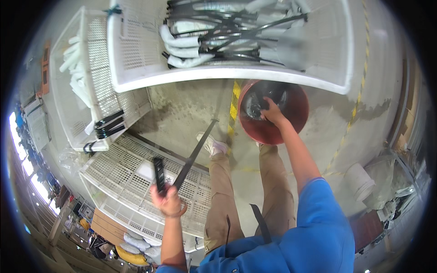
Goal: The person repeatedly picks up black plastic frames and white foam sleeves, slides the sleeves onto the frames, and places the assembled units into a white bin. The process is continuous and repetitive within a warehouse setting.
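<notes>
My left hand (167,203) is closed around the lower end of a short black ribbed piece (159,173), which points up. A long dark flat bar (195,154) slants up and right from the same hand to near my shoe. My right hand (272,112) reaches into a round red bucket (250,133), fingers bent around a dark piece (260,97) whose exact kind does not show. Other dark, shiny contents lie blurred in the bucket, which stands between my feet and a large white crate (232,74).
The large crate holds black tubular parts (227,34) with pale wrapped ends. At left, another white crate (99,59) holds white pieces (75,68), with black ribbed pieces (109,125) at its corner. A perforated white crate (132,182) lies below it. Yellow-black floor tape (235,102) runs near the bucket.
</notes>
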